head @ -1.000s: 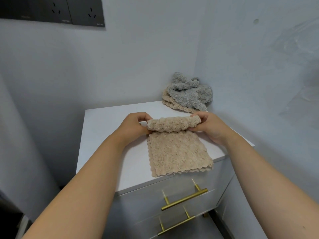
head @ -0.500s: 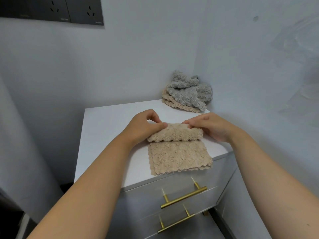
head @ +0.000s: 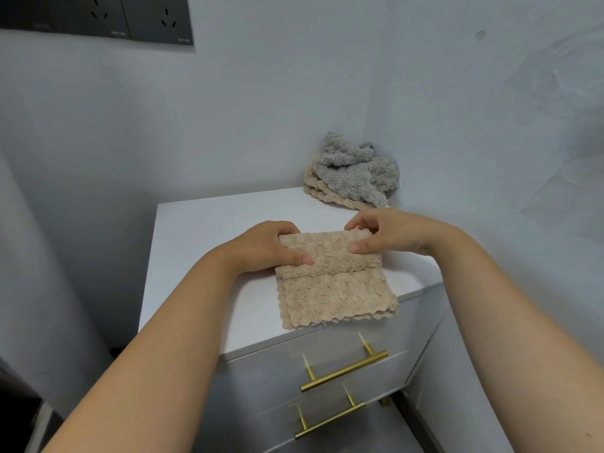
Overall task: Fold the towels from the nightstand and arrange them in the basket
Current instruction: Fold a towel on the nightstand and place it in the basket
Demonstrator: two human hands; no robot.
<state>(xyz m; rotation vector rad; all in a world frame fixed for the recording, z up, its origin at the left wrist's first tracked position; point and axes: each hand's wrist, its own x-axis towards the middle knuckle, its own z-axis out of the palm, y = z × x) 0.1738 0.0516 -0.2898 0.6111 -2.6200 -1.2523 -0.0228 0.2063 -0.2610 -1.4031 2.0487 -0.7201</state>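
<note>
A beige towel lies on the white nightstand near its front edge, its far part folded over toward me. My left hand grips the fold's left end, thumb on top. My right hand pinches the fold's right end between thumb and fingers. At the back right corner of the nightstand sits a crumpled grey towel on top of another beige towel. No basket is in view.
The nightstand stands in a corner between two pale walls. Two drawers with brass bar handles face me below the top. A dark socket panel is on the wall at upper left. Floor shows to the left.
Both hands have brought the folded edge of the beige towel toward me, so the fold now covers more of the towel. The fold lies flatter than before.
</note>
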